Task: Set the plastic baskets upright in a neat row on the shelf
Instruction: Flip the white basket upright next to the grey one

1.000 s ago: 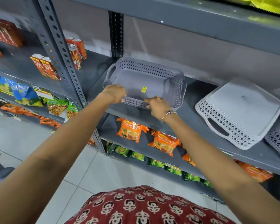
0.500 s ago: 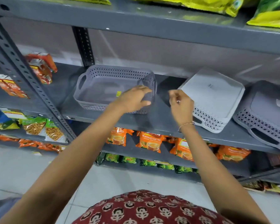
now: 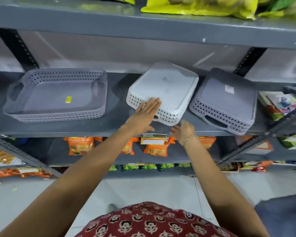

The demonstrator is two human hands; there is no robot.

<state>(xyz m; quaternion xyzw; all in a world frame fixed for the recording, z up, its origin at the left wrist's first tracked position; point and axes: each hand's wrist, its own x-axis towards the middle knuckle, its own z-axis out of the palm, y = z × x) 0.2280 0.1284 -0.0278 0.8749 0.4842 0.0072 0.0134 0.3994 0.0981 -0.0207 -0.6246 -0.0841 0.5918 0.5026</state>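
A grey perforated basket stands upright at the left of the grey metal shelf, a yellow sticker on its floor. In the middle a white basket lies upside down and skewed. To its right a darker grey basket also lies upside down, handle toward me. My left hand is flat and open, fingertips resting on the white basket's near-left edge. My right hand, wearing a bracelet, is open just below the white basket's near corner, holding nothing.
The shelf above holds yellow-green packets and hangs low over the baskets. Orange packets fill the shelf below, with a price label on the shelf lip. Boxes sit at the right. Slotted uprights flank the bay.
Both hands let go of the upright grey basket at the left and moved right to the overturned white basket. The view shifted right and upward.
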